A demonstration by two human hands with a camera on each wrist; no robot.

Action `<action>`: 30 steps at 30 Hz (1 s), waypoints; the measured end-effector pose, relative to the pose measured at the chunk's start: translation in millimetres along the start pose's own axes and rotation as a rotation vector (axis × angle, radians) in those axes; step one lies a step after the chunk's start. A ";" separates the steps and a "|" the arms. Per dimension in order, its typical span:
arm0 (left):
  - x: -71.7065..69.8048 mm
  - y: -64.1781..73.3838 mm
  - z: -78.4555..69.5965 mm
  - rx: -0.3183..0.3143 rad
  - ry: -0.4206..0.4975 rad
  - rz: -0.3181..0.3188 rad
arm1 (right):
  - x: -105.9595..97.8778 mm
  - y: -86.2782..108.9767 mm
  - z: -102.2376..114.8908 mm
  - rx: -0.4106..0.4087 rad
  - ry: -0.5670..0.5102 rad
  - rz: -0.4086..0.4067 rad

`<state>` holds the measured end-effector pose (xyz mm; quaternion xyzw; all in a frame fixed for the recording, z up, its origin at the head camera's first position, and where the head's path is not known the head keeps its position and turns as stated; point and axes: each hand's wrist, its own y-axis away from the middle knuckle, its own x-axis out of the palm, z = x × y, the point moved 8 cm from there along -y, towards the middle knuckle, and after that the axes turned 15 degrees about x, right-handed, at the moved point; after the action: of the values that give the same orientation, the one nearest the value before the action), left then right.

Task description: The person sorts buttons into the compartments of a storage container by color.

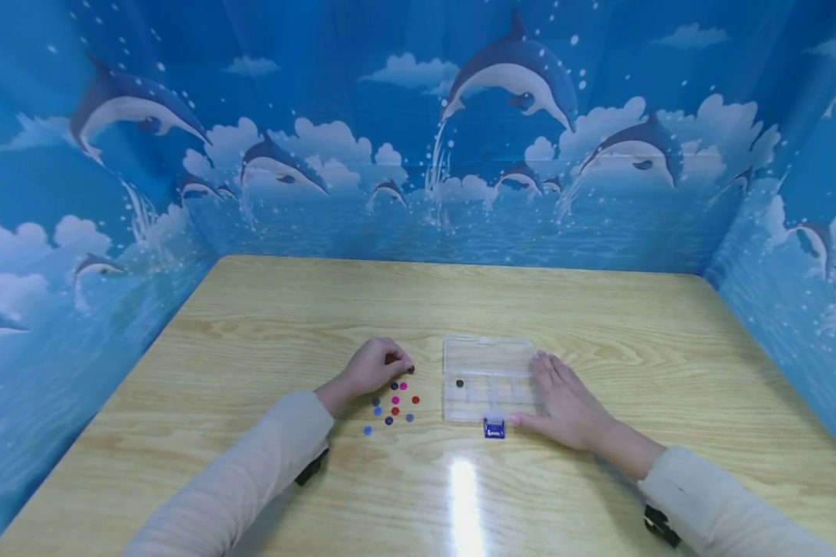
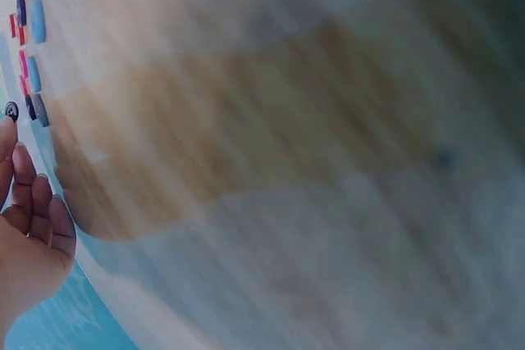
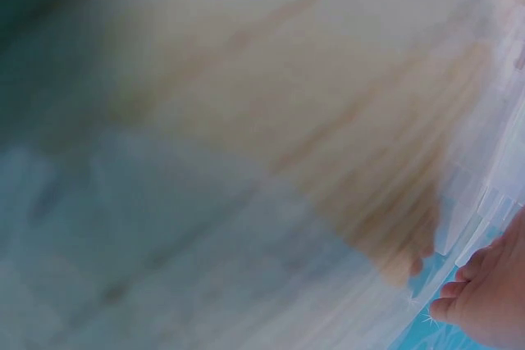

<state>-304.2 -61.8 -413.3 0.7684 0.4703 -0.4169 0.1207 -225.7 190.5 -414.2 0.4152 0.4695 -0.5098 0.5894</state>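
Between thumb and fingertips my left hand (image 1: 378, 365) pinches a small dark button (image 2: 11, 111), held just beyond a scatter of loose buttons. Those buttons lie flat on the table left of the box: a pink button (image 1: 395, 400), a red button (image 1: 416, 400), a light blue button (image 1: 368, 430) and several more. A clear plastic compartment box (image 1: 488, 356) lies with its lid folded back away from me. One dark button (image 1: 460, 384) sits in its far-left compartment. My right hand (image 1: 568, 404) rests against the box's right side, fingers extended.
A blue label (image 1: 494, 428) sticks out at the front edge of the box. The wooden table (image 1: 306, 302) is bordered at the back and sides by a blue dolphin-print curtain (image 1: 404, 224). Glare (image 1: 465, 495) lies on the near tabletop.
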 end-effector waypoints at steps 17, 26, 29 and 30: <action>-2.9 -0.2 -4.6 -0.087 0.091 -0.053 | 3.1 -1.9 -1.8 0.006 -0.001 0.016; -4.4 1.1 -11.6 -0.101 0.126 -0.075 | -0.4 -0.3 -0.2 -0.015 0.012 -0.019; -4.4 1.2 -14.3 -0.099 0.135 -0.085 | -0.4 -0.1 -0.1 -0.014 0.015 -0.024; -4.2 1.2 -14.8 -0.103 0.141 -0.087 | -0.5 -0.1 0.0 -0.016 0.013 -0.025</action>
<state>-296.3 -56.5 -401.2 0.7675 0.5312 -0.3421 0.1083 -225.8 190.6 -413.7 0.4079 0.4826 -0.5108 0.5830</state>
